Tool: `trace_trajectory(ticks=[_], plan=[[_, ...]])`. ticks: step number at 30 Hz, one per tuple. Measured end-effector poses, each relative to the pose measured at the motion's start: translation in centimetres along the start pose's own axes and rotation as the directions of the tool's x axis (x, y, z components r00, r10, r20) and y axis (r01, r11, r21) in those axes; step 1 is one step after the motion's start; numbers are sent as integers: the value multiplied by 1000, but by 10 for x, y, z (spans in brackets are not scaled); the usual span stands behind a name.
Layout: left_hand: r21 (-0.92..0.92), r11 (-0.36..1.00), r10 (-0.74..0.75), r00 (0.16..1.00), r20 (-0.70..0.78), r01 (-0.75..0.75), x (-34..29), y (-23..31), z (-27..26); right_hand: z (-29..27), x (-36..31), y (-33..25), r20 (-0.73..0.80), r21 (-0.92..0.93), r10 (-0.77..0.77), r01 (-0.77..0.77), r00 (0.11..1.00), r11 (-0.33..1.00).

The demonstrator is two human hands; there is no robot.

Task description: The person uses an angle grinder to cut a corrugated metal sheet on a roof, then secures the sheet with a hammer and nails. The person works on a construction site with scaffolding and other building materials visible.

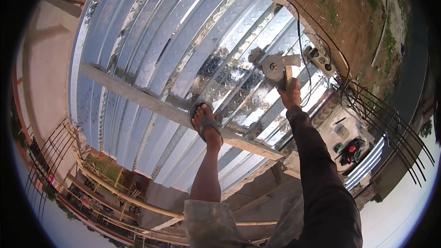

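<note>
My right hand (290, 95), at the end of a dark sleeve, is closed around what looks like an angle grinder (274, 67) with a round grey disc. A pale flared piece beside the disc is hard to make out. The tool is over ribbed, shiny metal decking sheets (183, 41), right of centre; whether the disc touches them I cannot tell. One foot in a dark sandal (206, 126) stands on a long wooden plank (138, 95) lying across the sheets. My left hand is out of view.
A socket block (321, 61) with black cables (301, 41) lies at the decking's right edge. Steel bars (390, 124) stick out at the right, near a red-and-black object (353, 151). More bars (55, 144) are at the left. Bamboo poles (133, 197) run below the near edge.
</note>
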State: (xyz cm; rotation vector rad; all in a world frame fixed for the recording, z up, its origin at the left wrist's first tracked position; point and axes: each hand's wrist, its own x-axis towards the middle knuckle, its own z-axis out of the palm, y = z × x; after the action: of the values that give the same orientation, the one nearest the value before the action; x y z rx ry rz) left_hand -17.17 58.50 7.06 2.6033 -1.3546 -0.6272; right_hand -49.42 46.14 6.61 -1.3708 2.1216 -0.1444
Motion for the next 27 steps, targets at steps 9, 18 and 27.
trace_trajectory(ticks=[9, 18, 27], plan=[[1, 995, 101, 994, -36, -101, 7, 18, -4, 59, -29, -28, -288, 337, 537, -441, 793, 832], [161, 978, 103, 978, 180, -133, -1, -12, -6, 72, -34, -10, -367, 277, 510, -433, 778, 858], [62, 685, -619, 535, 575, 726, -204, -228, -279, -22, -40, -121, -128, 463, 570, -460, 811, 758]])
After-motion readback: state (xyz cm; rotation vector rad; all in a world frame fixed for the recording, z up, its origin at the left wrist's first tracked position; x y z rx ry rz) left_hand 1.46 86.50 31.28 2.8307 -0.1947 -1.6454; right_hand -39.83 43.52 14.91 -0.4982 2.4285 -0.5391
